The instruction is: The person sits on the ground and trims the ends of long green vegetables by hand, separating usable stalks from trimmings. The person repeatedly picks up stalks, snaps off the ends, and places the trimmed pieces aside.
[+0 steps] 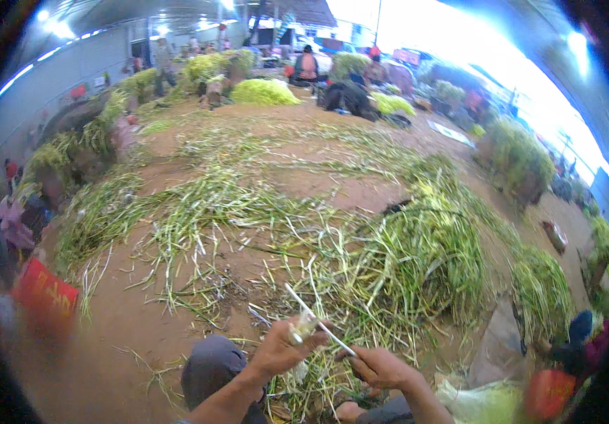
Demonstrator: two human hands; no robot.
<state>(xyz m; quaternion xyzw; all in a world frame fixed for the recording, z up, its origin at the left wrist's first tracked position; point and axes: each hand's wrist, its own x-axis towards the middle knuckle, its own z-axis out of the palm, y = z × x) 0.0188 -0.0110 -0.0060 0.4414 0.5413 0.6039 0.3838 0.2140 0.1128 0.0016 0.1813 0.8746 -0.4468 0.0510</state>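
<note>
A thin pale stalk (299, 300) slants across the space between my hands. My right hand (381, 367) grips its lower end with thumb and fingers. Around its middle, my left hand (278, 347) has its fingers curled, pinching a whitish plant piece (303, 329); whether this is a loose layer or part of the stalk, I cannot tell. Below both hands, cut green stalks (318, 389) litter the ground beside my bent knee (213, 363). A large heap of long green stalks (426, 259) lies just beyond my right hand.
Strewn leaves (204, 206) cover the brown floor (114, 339) ahead. A pale sack (484, 403) lies at lower right, near a red object (551, 392). At left is a red item (45, 291) bearing writing. People (306, 66) sit among green bundles (265, 93) farther off.
</note>
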